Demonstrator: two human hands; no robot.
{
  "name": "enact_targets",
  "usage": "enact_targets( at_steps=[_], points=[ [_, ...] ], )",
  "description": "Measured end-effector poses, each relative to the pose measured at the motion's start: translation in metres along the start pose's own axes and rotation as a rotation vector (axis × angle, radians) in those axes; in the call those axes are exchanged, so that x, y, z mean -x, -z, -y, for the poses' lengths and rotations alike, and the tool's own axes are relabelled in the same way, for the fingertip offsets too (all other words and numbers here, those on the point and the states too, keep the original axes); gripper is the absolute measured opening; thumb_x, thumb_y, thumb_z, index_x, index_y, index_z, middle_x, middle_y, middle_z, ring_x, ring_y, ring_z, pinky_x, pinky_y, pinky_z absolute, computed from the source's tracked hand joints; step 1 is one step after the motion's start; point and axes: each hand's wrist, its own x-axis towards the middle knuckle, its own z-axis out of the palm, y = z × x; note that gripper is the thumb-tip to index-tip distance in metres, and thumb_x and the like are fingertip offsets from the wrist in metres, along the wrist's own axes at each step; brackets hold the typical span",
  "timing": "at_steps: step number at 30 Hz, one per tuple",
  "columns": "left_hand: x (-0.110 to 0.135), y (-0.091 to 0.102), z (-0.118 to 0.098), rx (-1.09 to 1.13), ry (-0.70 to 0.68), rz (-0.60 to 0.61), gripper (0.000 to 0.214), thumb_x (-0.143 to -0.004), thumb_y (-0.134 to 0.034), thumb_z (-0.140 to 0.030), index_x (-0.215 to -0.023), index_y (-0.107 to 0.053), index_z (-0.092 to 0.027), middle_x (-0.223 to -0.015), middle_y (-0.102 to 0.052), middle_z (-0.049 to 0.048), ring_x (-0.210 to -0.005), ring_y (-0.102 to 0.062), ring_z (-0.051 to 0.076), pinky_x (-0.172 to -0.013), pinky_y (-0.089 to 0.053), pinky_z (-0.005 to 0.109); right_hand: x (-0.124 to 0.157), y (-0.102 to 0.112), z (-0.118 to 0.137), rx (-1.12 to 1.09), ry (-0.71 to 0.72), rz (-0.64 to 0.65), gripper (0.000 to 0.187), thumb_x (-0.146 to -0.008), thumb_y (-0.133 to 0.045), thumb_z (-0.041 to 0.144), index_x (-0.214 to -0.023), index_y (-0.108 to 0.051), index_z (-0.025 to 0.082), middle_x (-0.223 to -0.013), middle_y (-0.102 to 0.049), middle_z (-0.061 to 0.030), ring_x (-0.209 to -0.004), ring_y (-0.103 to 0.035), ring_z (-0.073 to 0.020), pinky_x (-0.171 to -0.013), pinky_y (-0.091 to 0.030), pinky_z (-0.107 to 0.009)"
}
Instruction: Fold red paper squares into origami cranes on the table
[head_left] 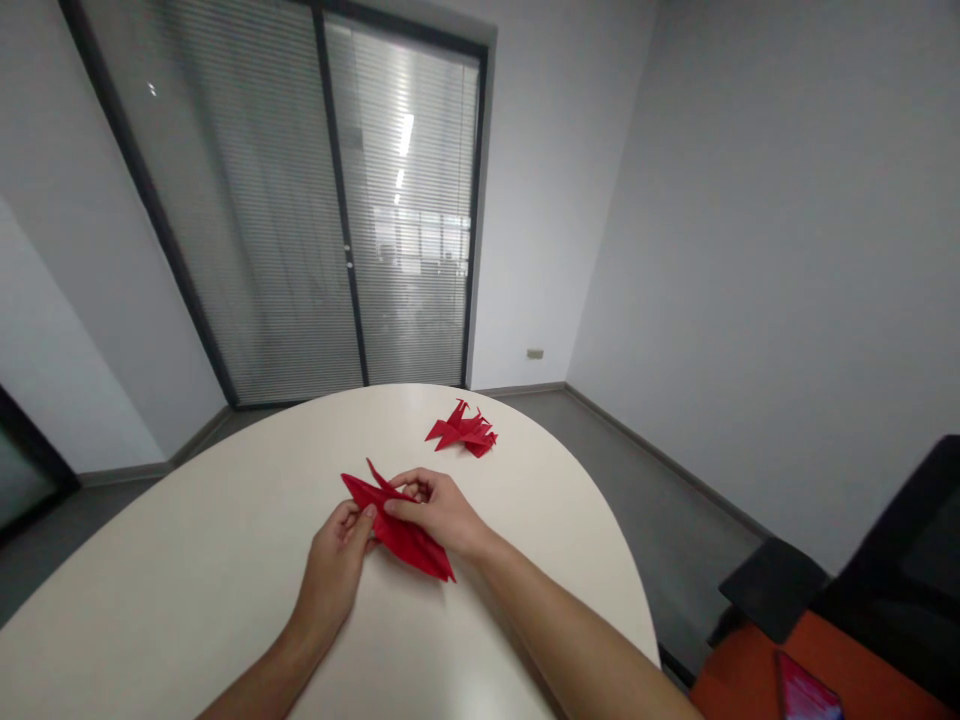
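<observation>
A red folded-paper crane [412,540] is held just above the table between both hands, its wings spread and a thin point sticking up at the far end. My left hand [341,545] pinches its near left edge, thumb on top. From the right, my right hand [435,505] grips the far side, with the thumb lying on the paper and the index finger behind it. Farther off, a small cluster of finished-looking red paper cranes [463,430] stands on the table, apart from my hands.
The round cream table [225,560] has its curved edge at the far side and right. An orange-seated chair [757,665] with black armrest stands at lower right, a phone-like flat object [808,688] on it. Beyond are a glass partition with blinds [405,200] and grey walls.
</observation>
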Motion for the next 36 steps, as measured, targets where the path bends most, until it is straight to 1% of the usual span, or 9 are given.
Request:
enact_targets(
  at_steps=[4, 8, 11, 15, 19, 22, 26, 29, 36],
  points=[
    [0.003, -0.002, -0.009, -0.038, -0.056, 0.022, 0.037, -0.079, -0.068, -0.054, -0.084, -0.063, -0.018, -0.079, -0.070, 0.0040, -0.070, -0.065, 0.020, -0.066, -0.054, 0.030, -0.001, 0.004, 0.005, -0.100, -0.116, 0.038, 0.051, -0.062, -0.087, 0.044, -0.100, -0.070, 0.015, -0.067, -0.062, 0.0040, -0.058, -0.054, -0.0106, -0.059, -0.041, -0.024],
    [0.005, 0.000, -0.014, -0.147, -0.137, -0.008, 0.032, -0.084, -0.063, -0.051, -0.084, -0.064, -0.019, -0.084, -0.070, 0.0053, -0.075, -0.064, 0.021, -0.073, -0.053, 0.031, 0.002, 0.004, 0.014, -0.166, -0.161, 0.081, 0.042, -0.076, -0.075, 0.053, -0.091, -0.073, 0.014, -0.077, -0.070, -0.0021, -0.070, -0.062, -0.0152, -0.071, -0.047, -0.027],
    [0.004, 0.002, -0.013, -0.131, -0.169, -0.012, 0.028, -0.088, -0.059, -0.047, -0.090, -0.063, -0.019, -0.088, -0.070, 0.0060, -0.080, -0.065, 0.022, -0.075, -0.053, 0.032, 0.004, 0.003, 0.018, -0.177, -0.191, 0.121, 0.037, -0.075, -0.077, 0.049, -0.084, -0.072, 0.014, -0.076, -0.070, -0.0013, -0.068, -0.060, -0.0141, -0.068, -0.045, -0.025],
    [0.003, 0.006, -0.010, -0.106, -0.189, -0.015, 0.022, -0.092, -0.055, -0.040, -0.095, -0.062, -0.019, -0.092, -0.070, 0.0061, -0.080, -0.066, 0.020, -0.074, -0.053, 0.031, 0.003, 0.006, 0.019, -0.234, -0.237, 0.084, 0.041, -0.066, -0.085, 0.036, -0.100, -0.073, 0.016, -0.088, -0.074, -0.0027, -0.074, -0.063, -0.0134, -0.075, -0.046, -0.026],
    [0.004, 0.012, -0.011, -0.236, -0.382, 0.016, 0.013, -0.091, -0.056, -0.029, -0.095, -0.064, -0.020, -0.096, -0.069, 0.0061, -0.090, -0.065, 0.020, -0.084, -0.053, 0.033, 0.001, 0.013, 0.019, -0.280, -0.245, 0.019, 0.050, -0.065, -0.086, 0.032, -0.110, -0.070, 0.017, -0.091, -0.074, -0.0028, -0.079, -0.064, -0.0139, -0.081, -0.047, -0.028],
    [0.004, 0.015, -0.011, -0.315, -0.521, 0.036, 0.011, -0.091, -0.055, -0.025, -0.092, -0.066, -0.021, -0.097, -0.069, 0.0055, -0.093, -0.065, 0.020, -0.090, -0.052, 0.035, 0.001, 0.016, 0.022, -0.278, -0.259, 0.055, 0.047, -0.065, -0.087, 0.033, -0.105, -0.071, 0.018, -0.088, -0.073, -0.0018, -0.078, -0.064, -0.0141, -0.080, -0.047, -0.028],
    [0.005, 0.016, -0.010, -0.368, -0.527, 0.003, 0.013, -0.093, -0.054, -0.025, -0.096, -0.065, -0.021, -0.097, -0.070, 0.0060, -0.092, -0.066, 0.020, -0.087, -0.053, 0.034, 0.003, 0.017, 0.025, -0.228, -0.310, 0.194, 0.038, -0.066, -0.087, 0.037, -0.092, -0.069, 0.016, -0.081, -0.070, -0.0014, -0.072, -0.062, -0.0129, -0.076, -0.047, -0.027],
    [0.006, 0.016, -0.012, -0.373, -0.550, -0.031, 0.014, -0.095, -0.051, -0.025, -0.099, -0.064, -0.021, -0.098, -0.070, 0.0065, -0.093, -0.067, 0.020, -0.087, -0.054, 0.034, 0.003, 0.017, 0.024, -0.227, -0.343, 0.169, 0.033, -0.070, -0.084, 0.040, -0.083, -0.065, 0.017, -0.074, -0.066, 0.0011, -0.067, -0.058, -0.0112, -0.074, -0.047, -0.027],
    [0.005, 0.025, -0.027, -0.480, -1.030, 0.134, 0.004, -0.094, -0.059, -0.026, -0.092, -0.062, -0.025, -0.090, -0.074, 0.0055, -0.097, -0.068, 0.023, -0.094, -0.053, 0.043, -0.005, 0.021, 0.018, -0.272, -0.243, -0.006, 0.029, -0.072, -0.077, 0.038, -0.073, -0.056, 0.019, -0.064, -0.057, 0.0046, -0.058, -0.051, -0.0102, -0.060, -0.041, -0.023]
  ],
)
